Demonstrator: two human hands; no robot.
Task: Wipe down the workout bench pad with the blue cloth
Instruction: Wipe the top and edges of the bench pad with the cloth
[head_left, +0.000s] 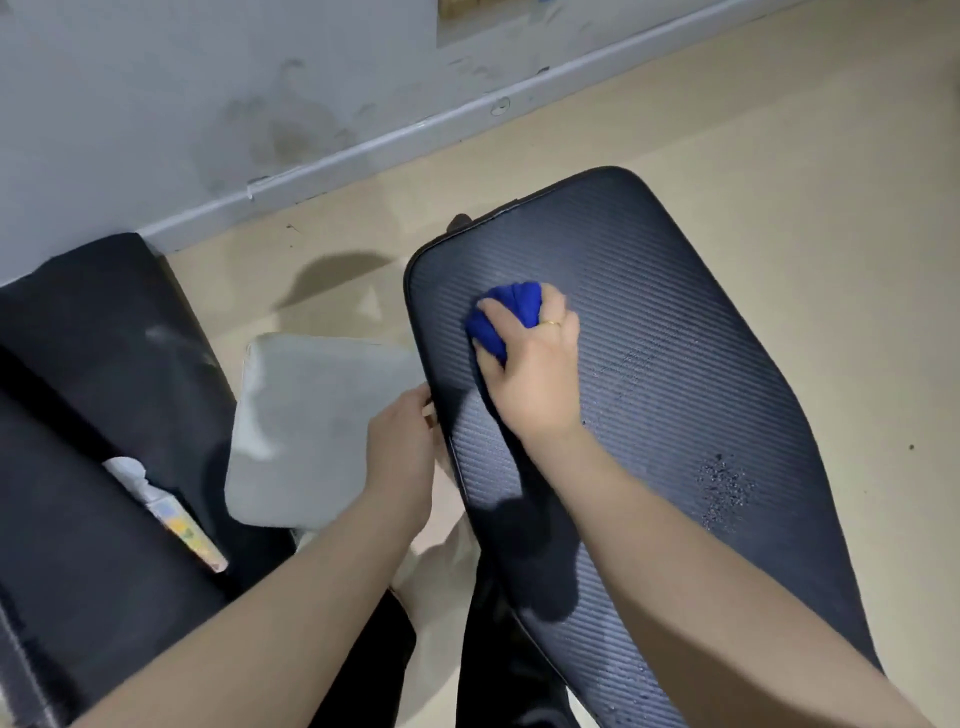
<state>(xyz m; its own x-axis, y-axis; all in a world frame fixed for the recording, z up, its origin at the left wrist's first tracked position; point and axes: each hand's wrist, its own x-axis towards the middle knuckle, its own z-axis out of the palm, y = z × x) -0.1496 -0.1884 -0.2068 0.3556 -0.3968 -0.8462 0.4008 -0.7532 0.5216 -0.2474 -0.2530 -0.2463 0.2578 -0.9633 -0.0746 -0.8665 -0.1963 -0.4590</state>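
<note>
The workout bench pad (675, 322) is black with a ribbed pattern and runs from the centre toward the lower right. My right hand (535, 364) grips a bunched blue cloth (506, 312) and presses it on the pad's upper left area. Small wet droplets show on the pad near its right side. My left hand (402, 452) holds the pad's left edge, fingers curled over the rim.
A grey square cushion (311, 426) lies on the beige floor left of the bench. A black mat or seat (88, 415) fills the left side, with a small spray bottle (166, 509) lying on it. A grey wall and baseboard run across the top.
</note>
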